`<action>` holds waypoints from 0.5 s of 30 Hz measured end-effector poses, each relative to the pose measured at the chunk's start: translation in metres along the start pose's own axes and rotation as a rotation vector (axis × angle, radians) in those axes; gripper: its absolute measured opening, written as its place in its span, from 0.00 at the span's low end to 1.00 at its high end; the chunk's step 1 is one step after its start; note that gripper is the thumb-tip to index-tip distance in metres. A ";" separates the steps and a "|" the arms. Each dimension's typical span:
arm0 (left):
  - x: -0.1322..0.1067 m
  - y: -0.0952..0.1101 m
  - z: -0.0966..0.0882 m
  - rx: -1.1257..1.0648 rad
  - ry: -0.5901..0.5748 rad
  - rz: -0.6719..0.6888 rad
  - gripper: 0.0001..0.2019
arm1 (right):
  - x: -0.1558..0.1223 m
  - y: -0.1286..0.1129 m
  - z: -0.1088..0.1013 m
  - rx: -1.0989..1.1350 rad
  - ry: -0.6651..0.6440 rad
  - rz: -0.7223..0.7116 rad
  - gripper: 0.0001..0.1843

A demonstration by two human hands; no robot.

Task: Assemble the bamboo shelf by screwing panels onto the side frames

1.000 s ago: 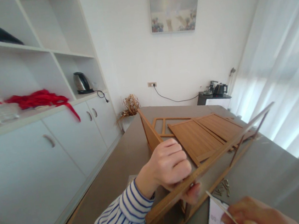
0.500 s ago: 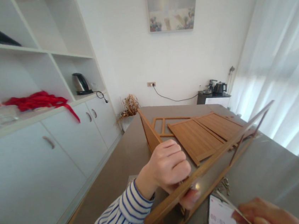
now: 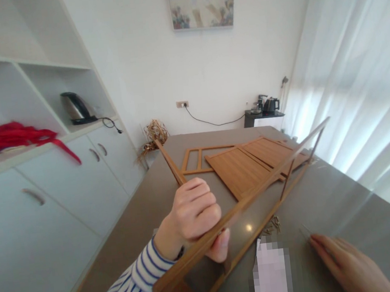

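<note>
My left hand (image 3: 195,215) is closed around the top rail of a long wooden frame (image 3: 271,175), thumb under the rail. The frame stands tilted on the grey table (image 3: 347,204) and runs from the lower middle up to the right. My right hand (image 3: 347,264) is at the lower right, low over the table, its fingertips pinched on a thin pale stick (image 3: 306,232). A phone (image 3: 271,268) lies on the table between my hands, with a small heap of screws (image 3: 272,226) just beyond it.
Flat wooden panels (image 3: 242,169), an open frame piece (image 3: 196,157) and an upright board (image 3: 169,163) lie farther back on the table. White cabinets (image 3: 63,187) with a kettle (image 3: 75,107) and red cloth (image 3: 9,135) line the left. A white curtain (image 3: 365,77) hangs at the right.
The view has swung, so everything sits more to the left. My right hand with the stick has dropped away from the frame rail, right and down toward the table. The left hand keeps its grip.
</note>
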State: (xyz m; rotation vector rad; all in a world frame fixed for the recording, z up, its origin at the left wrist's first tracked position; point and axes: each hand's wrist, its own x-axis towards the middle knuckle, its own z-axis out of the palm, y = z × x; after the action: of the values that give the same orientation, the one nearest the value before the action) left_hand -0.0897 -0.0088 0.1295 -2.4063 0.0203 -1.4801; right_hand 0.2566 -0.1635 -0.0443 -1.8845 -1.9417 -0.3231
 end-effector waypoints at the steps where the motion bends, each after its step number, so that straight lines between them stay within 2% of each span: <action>1: 0.000 0.001 0.000 -0.004 -0.007 -0.007 0.13 | -0.001 0.001 0.003 -0.022 -0.010 -0.018 0.20; 6: 0.003 0.007 -0.001 -0.010 -0.012 -0.047 0.08 | 0.003 0.000 0.006 -0.036 -0.013 -0.086 0.19; 10: 0.007 0.012 -0.001 -0.003 -0.012 -0.095 0.07 | 0.011 0.000 0.001 -0.031 -0.017 -0.064 0.22; 12: 0.007 0.012 -0.001 -0.006 -0.005 -0.096 0.08 | 0.021 -0.003 -0.009 0.037 -0.005 -0.029 0.22; 15: 0.004 0.009 -0.001 -0.006 -0.012 -0.073 0.11 | 0.045 -0.020 -0.036 0.317 -0.031 0.048 0.19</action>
State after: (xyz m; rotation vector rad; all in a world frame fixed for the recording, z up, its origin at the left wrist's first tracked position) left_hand -0.0872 -0.0187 0.1308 -2.4446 -0.0664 -1.4994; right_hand 0.2415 -0.1403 0.0097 -1.7325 -1.8382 0.0284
